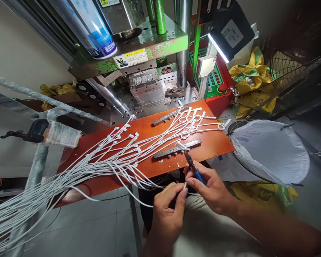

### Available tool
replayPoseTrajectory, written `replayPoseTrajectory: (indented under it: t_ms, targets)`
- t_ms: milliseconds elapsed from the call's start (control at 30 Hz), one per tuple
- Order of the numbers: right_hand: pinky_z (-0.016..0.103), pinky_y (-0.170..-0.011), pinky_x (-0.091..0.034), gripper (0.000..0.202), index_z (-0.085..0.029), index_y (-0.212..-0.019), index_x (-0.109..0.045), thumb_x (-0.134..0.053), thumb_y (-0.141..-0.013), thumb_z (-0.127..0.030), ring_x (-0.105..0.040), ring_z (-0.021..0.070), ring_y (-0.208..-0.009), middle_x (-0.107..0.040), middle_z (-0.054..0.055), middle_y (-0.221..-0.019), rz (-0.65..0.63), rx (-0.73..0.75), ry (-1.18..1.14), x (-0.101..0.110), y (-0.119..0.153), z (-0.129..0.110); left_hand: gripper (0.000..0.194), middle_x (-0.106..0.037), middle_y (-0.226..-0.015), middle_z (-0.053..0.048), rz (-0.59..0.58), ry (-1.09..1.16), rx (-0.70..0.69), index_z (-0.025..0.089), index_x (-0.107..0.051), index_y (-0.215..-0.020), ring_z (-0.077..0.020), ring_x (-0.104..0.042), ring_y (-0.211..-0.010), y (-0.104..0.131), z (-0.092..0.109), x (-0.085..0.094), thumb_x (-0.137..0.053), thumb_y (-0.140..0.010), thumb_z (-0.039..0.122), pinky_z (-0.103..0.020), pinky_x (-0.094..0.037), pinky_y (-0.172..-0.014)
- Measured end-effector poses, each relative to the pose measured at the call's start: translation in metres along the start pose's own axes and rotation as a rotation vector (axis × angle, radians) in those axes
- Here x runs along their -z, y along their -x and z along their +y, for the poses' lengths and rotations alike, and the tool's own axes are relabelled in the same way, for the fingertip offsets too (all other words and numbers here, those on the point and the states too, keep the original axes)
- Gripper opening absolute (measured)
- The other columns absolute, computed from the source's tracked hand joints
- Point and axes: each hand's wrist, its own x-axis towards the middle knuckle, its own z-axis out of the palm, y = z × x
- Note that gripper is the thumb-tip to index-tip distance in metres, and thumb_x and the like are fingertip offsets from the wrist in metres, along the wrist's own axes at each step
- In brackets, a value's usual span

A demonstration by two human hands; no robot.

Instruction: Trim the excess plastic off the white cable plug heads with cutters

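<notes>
My left hand (169, 210) pinches the end of a white cable (185, 185) in front of my lap. Close beside it, my right hand (207, 185) is wrapped round blue-handled cutting pliers (194, 167), their dark jaws pointing up and away. The right thumb also meets the cable end. Just past the jaws, a metal mould bar (194, 144) lies on the orange board (216, 142), with a white moulded piece (181, 145) at its middle. Many white cables (101, 167) with moulded plugs run across the board from the left, some ending in loops at the right.
Behind the board stands a press with a lower mould block (146, 85) and an upper plate (160, 48) carrying a spray can (91, 32). A lamp (227, 32) shines from the right. A white-lined bin (270, 150) stands at the right; a clamp (40, 131) sits at the left.
</notes>
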Motion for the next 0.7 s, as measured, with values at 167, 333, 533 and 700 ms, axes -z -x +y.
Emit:
replayPoseTrajectory:
  t_ms: [167, 333, 533, 700]
  targets:
    - [0.034, -0.089, -0.05, 0.033, -0.02, -0.092, -0.076, -0.074, -0.104, -0.051, -0.061, 0.023, -0.098, -0.065, 0.006, -0.1, -0.057, -0.015, -0.024, 0.007, -0.005, 0.003, 0.019, -0.067, -0.079, -0.002, 0.003, -0.002, 0.0, 0.018, -0.082, -0.104, -0.0139, -0.062, -0.068, -0.006, -0.003, 0.006, -0.065, -0.11, 0.023, -0.023, -0.048, -0.064]
    - [0.036, -0.094, -0.051, 0.039, -0.02, -0.085, -0.076, -0.083, -0.096, -0.057, -0.062, 0.0231, -0.099, -0.068, 0.006, -0.101, 0.07, -0.111, -0.159, 0.01, -0.006, 0.004, 0.033, -0.066, -0.07, -0.001, -0.112, 0.09, 0.152, 0.018, -0.084, -0.105, -0.0124, -0.057, -0.055, 0.004, -0.007, 0.012, -0.058, -0.114, 0.037, -0.023, -0.044, -0.054]
    - [0.036, -0.091, -0.055, 0.043, -0.019, -0.095, -0.082, -0.099, -0.078, -0.054, -0.065, 0.0224, -0.098, -0.071, 0.007, -0.107, 0.024, -0.282, -0.417, -0.012, 0.003, 0.003, 0.045, -0.063, -0.063, 0.0, -0.007, 0.097, 0.252, 0.017, -0.082, -0.092, -0.011, -0.051, -0.049, 0.011, 0.003, 0.005, -0.058, -0.114, 0.049, -0.023, -0.04, -0.051]
    - [0.033, -0.089, -0.053, 0.041, -0.019, -0.083, -0.079, -0.098, -0.08, -0.054, -0.061, 0.019, -0.092, -0.07, 0.006, -0.105, 0.186, -0.198, -0.46, -0.009, -0.01, -0.004, 0.034, -0.075, -0.07, -0.003, 0.067, -0.131, -0.055, 0.021, -0.086, -0.105, -0.0164, -0.068, -0.057, 0.003, 0.003, 0.008, -0.062, -0.113, 0.043, -0.025, -0.056, -0.061]
